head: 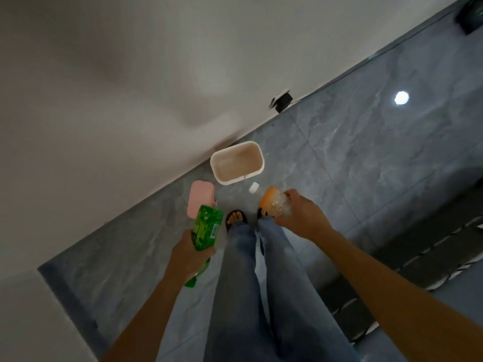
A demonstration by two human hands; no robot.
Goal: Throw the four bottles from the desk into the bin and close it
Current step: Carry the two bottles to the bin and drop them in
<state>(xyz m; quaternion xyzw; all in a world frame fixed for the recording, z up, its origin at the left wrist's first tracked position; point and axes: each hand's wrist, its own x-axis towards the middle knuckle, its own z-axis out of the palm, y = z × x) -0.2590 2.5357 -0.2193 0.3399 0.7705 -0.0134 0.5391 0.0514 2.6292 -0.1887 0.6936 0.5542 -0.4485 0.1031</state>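
- Bin (257, 170) open on floor by wall, lid (200, 202) laid beside it.
- Green bottle (205, 228) gripped in closed left hand (189, 253); orange-capped bottle (274, 203) clasped in right hand (300, 214).
- Carrying step judged underway; both bottles need releasing over bin.

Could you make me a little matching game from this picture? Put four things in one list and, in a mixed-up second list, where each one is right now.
Things:
1. green bottle
2. orange-labelled bottle
3. pink lid
4. bin

Places or states:
A. lying flat on the floor beside the bin
B. held in the right hand
C. standing open by the wall
D. held in the left hand

Pairs: 1-D, 2-B, 3-A, 4-C
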